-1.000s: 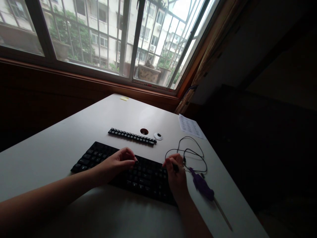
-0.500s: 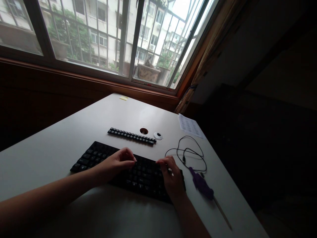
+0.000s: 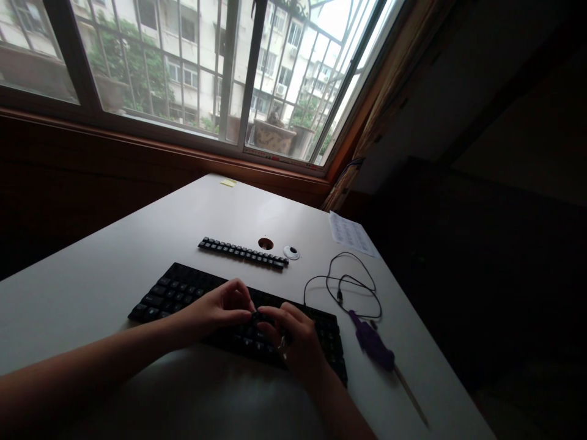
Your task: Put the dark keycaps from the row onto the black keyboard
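Keyboard (image 3: 247, 342) sits on the near part of the worktop (image 3: 137, 238), keys up, angled, right end toward the right edge. Both bare hands are over its middle.

Left hand (image 3: 215, 313): thumb and forefinger tips together, looks like a pinch on a small dark piece (image 3: 255, 315); too dim to identify. Right hand (image 3: 297, 336): fingertips right beside the left's, thumb and forefinger slightly apart; can't tell if they grip the same piece. Something shiny (image 3: 283, 347) shows by its curled fingers, ring or tool unclear.

Right of the keyboard, near the right edge: purple-handled tool (image 3: 376, 349), thin pale shaft angled toward the near side. Black cable (image 3: 340, 296) loops just beyond its handle.

Beyond the keyboard, mid-worktop: double row of black keycaps (image 3: 243, 253), then a round hole (image 3: 265, 244) and white ring (image 3: 291, 252). Paper sheet (image 3: 353, 234) at the far right corner, yellow slip (image 3: 228, 182) at the far left one. Barred window (image 3: 183, 67) behind.

Risks, my read: tiny piece plus fingertip grip, could slip; black on black in poor light, hard to find. Right wrist low over the keys, could knock them. Wide right-hand swing could snag the cable. Bumped keycaps could drop down that hole.
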A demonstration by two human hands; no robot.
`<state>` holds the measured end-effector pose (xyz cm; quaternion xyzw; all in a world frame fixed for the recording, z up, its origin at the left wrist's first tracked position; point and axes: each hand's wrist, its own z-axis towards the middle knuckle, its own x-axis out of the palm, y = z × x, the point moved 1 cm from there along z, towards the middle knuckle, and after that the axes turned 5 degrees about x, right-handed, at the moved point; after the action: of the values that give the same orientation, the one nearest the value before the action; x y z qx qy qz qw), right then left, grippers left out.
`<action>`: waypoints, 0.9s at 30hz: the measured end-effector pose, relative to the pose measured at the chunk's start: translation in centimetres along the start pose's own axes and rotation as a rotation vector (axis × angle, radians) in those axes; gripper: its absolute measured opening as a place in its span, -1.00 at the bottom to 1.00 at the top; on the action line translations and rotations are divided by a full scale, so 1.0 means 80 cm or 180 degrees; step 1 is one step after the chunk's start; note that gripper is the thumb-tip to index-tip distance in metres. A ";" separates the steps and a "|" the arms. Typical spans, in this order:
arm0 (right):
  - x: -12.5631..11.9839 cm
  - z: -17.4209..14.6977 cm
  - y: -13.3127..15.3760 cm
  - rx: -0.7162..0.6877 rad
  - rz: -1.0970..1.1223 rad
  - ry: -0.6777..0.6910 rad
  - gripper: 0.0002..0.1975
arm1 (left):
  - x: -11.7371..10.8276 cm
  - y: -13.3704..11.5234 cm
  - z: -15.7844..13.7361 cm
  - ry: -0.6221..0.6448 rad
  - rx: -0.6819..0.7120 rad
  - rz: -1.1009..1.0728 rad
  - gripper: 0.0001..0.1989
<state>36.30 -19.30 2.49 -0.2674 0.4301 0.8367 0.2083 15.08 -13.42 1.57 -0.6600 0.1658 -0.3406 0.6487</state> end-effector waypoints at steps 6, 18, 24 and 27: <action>0.003 0.000 0.002 -0.0013 -0.0028 0.0065 -0.76 | 0.001 0.003 0.001 0.0064 0.0081 0.0099 -0.73; 0.003 0.001 0.001 0.0058 -0.0022 0.0076 -0.81 | 0.004 -0.007 -0.001 0.0033 0.0061 0.0313 -0.75; -0.027 0.008 -0.021 0.0488 -0.0216 -0.0363 -0.84 | 0.004 -0.007 -0.001 -0.0018 0.0082 0.0423 -0.78; -0.046 0.016 -0.051 0.0691 -0.0425 -0.0458 -0.84 | 0.004 -0.006 -0.002 0.0020 0.0060 0.0532 -0.80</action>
<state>41.13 -16.50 2.93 -0.2106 0.4833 0.7866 0.3215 15.06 -13.69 2.12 -0.6367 0.2191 -0.2889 0.6806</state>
